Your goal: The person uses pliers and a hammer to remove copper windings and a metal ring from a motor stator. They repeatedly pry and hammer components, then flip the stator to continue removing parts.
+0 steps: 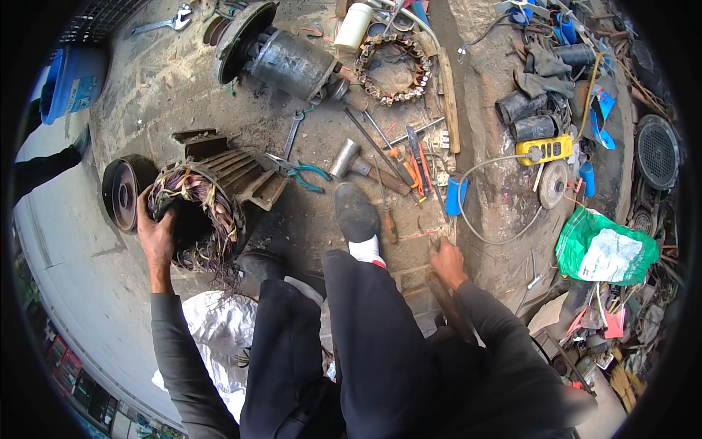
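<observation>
On the left lies a finned motor housing (256, 179) on its side, its round end toward me. Copper windings (232, 219) ring the dark bore, and loose wire ends hang from the lower edge. My left hand (157, 238) grips the rim of this stator, thumb at the bore and fingers round the outer side, partly hidden. Low on the right, my right hand (447, 262) is closed with its fingers curled near the ground, above a wooden piece (444, 304). Whatever its fingertips hold, if anything, is too small to make out.
Beyond the housing lie a rotor (296, 66), pliers (311, 175), a hammer (362, 167), a screwdriver (390, 225) and a wound ring (393, 69). A grey cable runs to a yellow power strip (545, 149). A green bag (607, 249) lies among scrap at right.
</observation>
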Available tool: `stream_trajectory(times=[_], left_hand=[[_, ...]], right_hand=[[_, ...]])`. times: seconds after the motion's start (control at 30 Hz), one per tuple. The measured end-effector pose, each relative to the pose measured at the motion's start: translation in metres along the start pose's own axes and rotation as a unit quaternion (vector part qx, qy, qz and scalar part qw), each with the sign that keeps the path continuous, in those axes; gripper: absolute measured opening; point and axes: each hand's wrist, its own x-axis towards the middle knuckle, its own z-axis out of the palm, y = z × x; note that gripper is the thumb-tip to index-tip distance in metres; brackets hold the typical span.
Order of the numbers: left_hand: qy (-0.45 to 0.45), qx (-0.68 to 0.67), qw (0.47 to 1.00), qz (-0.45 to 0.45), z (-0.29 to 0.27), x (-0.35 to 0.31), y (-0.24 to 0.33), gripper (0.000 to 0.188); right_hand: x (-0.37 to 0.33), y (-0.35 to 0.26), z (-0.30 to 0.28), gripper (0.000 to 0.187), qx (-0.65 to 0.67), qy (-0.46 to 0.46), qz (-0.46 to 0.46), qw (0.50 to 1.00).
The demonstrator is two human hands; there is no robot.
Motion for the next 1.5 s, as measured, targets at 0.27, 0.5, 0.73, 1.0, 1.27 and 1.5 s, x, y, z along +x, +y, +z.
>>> stream_trajectory(times=[0.27,0.5,0.73,1.0,1.27,1.5], left_hand=[[0.011,-0.022,1.0,0.001,0.004,-0.003,0.006,0.054],[0.012,-0.004,1.0,0.007,0.004,-0.004,0.014,0.056],[0.012,-0.003,1.0,-0.008,0.005,-0.007,0.022,0.057],[0.003,-0.001,1.0,0.01,0.002,-0.004,0.009,0.057],[-0.003,-0.032,0.999,-0.01,0.0,-0.001,0.0,0.056],[0.007,-0.011,1.0,-0.009,0.003,-0.005,0.012,0.054]], right_hand=[[0.042,-0.104,-0.039,0.027,0.234,0.079,-0.009,0.969],[0.077,-0.143,-0.061,0.025,0.281,0.162,-0.061,0.944],[0.161,-0.182,-0.11,0.029,0.308,0.225,-0.108,0.918],[0.185,-0.202,-0.132,0.039,0.271,0.229,-0.142,0.924],[0.131,-0.148,-0.115,0.027,0.235,0.187,-0.07,0.951],[0.203,-0.188,-0.139,0.029,0.204,0.233,-0.129,0.942]])
